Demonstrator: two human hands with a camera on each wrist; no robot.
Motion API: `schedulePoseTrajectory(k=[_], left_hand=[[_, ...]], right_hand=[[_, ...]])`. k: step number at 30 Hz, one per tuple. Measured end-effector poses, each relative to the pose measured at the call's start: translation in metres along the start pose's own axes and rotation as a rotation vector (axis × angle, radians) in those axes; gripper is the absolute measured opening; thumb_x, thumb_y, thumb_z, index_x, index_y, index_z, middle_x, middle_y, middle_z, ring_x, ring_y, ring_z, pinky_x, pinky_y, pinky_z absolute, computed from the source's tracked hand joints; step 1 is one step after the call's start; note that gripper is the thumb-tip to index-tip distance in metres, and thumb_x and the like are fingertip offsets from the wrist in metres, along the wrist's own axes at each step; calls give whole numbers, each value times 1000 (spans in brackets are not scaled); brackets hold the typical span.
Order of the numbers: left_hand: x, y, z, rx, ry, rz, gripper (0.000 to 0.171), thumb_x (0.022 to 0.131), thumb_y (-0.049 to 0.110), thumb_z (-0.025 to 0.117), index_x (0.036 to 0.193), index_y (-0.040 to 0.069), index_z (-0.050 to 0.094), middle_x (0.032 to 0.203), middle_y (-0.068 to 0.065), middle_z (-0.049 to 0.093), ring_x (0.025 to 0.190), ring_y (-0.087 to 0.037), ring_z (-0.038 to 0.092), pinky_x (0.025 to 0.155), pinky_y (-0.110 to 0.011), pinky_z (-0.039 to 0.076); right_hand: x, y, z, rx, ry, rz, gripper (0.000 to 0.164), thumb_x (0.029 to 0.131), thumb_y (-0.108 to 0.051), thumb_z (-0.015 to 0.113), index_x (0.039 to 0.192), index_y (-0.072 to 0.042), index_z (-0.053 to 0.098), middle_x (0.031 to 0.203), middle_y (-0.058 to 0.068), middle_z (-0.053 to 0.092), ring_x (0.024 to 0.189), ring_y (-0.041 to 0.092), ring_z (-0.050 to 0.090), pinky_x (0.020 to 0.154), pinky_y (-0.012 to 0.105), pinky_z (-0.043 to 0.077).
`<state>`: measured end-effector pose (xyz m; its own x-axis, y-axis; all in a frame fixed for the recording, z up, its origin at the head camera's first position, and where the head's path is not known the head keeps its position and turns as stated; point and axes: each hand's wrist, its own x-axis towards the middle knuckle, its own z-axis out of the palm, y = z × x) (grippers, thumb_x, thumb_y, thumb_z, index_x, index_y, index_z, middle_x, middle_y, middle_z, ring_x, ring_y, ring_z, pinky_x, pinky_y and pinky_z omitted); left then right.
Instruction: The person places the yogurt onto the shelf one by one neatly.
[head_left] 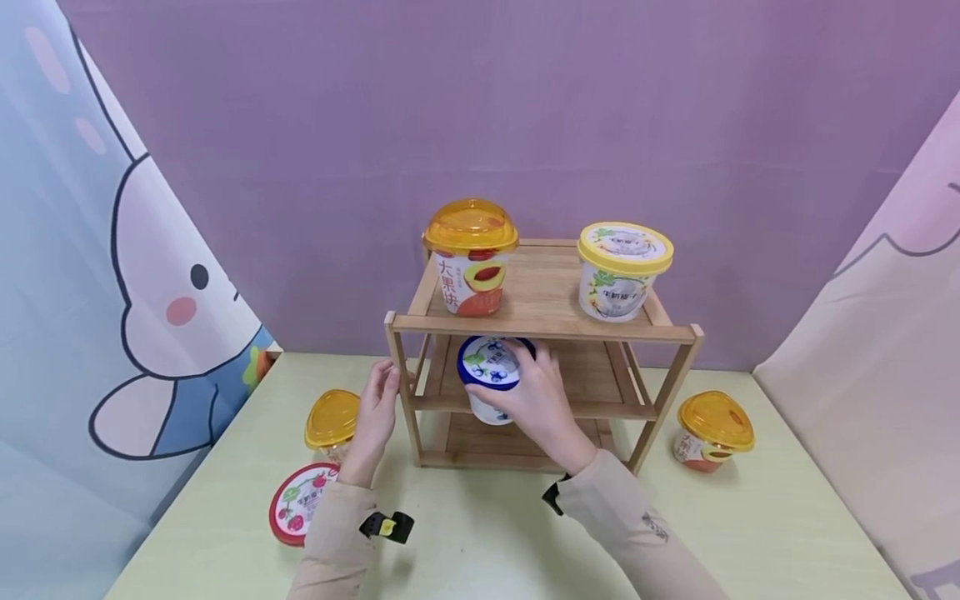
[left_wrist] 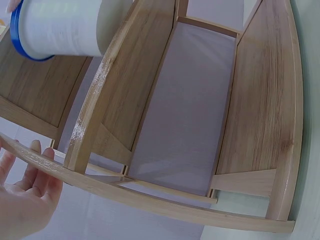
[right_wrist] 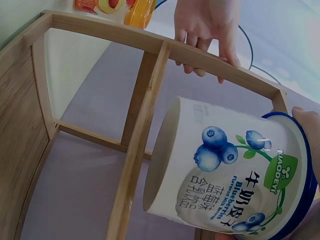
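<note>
My right hand [head_left: 542,402] grips a white blueberry milk tub [right_wrist: 225,170] by its blue lid, thumb on one side and fingers over the other. In the head view the tub [head_left: 491,408] is at the front of the middle shelf, its lower part overlapping the front rail. A three-tier wooden rack [head_left: 540,332] stands in front of me. Beside its left front post is my left hand [head_left: 378,408], fingers fairly straight and at the post's outer side. The left wrist view shows that hand [left_wrist: 25,200] by the frame, partly crossed by the post.
On the top shelf stand an orange-domed fruit cup [head_left: 472,258] and a yellow-lidded tub [head_left: 624,271]. Left of the rack are another orange-lidded cup [head_left: 332,419] and a red-lidded tub [head_left: 296,504]. A further orange-lidded cup [head_left: 712,432] stands at right. Purple cloth [head_left: 487,100] hangs behind.
</note>
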<state>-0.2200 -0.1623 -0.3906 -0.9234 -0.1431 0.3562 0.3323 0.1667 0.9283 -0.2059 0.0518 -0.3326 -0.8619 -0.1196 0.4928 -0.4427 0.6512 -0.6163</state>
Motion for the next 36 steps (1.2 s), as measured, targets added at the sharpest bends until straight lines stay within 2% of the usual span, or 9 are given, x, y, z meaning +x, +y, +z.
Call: schedulePoseTrajectory(k=[6,12,18,21,24,27,36], left_hand=[[0,1,0,3,0,-11,32,97,18,33,119,-5,40,105,-30,53,101,-34,50,93,-43,36],[1,0,1,-18,-7,-12,33,97,19,34,119,-4,41,104,-30,53,103,-34,49,95,-41,34],[0,0,0,11,11,-16,32,97,18,34,118,-4,41,105,-28,54,99,-20,51,94,-39,35],[-1,1,0,19,8,-15,32,97,18,34,119,-5,40,107,-30,53,103,-24,50,95,-42,34],[-1,1,0,8,2,-20,33,97,19,34,119,-5,40,109,-31,51,106,-32,46,97,-43,32],[-1,1,0,6,-1,-23,33,97,19,33,120,-4,39,110,-31,51,108,-34,45,97,-43,32],[0,-1,-1,7,-11,-26,34,97,18,33,121,-4,38,110,-31,51,108,-35,46,97,-42,32]], right_hand=[[7,-1,12,13,11,-19,75,65,-44,75,123,-3,49,136,17,27,116,37,30,93,47,35],[13,1,23,-41,60,-44,80,65,-46,74,128,-7,44,138,18,23,116,38,32,92,49,37],[15,2,32,-65,113,-74,86,66,-46,73,135,-10,35,137,20,21,120,36,29,96,52,30],[16,1,34,-56,115,-54,86,67,-46,73,135,-10,35,136,20,21,121,36,27,96,53,29],[18,1,33,-49,92,-39,85,68,-46,72,136,-10,33,138,20,20,123,34,25,98,54,25],[19,1,28,-35,42,-32,84,70,-45,71,136,-9,33,139,19,21,124,34,25,99,56,21],[20,8,4,139,-173,77,67,75,-30,70,131,-7,42,138,16,28,121,28,34,97,42,34]])
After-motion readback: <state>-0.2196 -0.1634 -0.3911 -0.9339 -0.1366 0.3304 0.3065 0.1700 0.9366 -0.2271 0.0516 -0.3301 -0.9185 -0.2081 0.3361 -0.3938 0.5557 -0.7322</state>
